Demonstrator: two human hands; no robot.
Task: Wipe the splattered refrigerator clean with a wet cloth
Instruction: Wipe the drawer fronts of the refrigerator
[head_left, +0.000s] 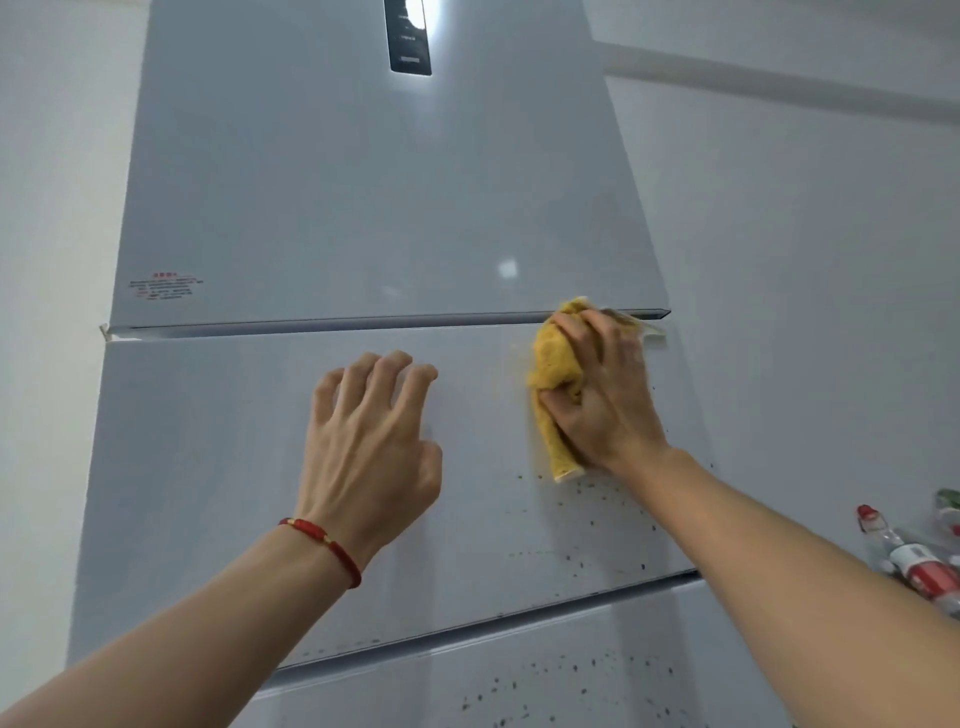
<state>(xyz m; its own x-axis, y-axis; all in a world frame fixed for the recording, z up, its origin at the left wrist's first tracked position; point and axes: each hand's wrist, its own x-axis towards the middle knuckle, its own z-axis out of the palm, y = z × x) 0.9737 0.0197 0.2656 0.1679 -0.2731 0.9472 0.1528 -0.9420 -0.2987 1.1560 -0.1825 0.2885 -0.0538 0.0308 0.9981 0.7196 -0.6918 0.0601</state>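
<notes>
Gripped a bunched yellow cloth (553, 384) in the right hand (597, 389), pressed against the upper right corner of the refrigerator's middle drawer front (218, 467), just under the seam below the upper door (363, 197). Braced with the left hand (371, 441), fingers bent, tips on the panel, holding nothing. Best done from there with firm downward overlapping strokes toward the dark splatter specks (587, 525) below the cloth, then on to the speckled lower drawer (545, 675), refolding to a fresh face so specks lift rather than smear.
</notes>
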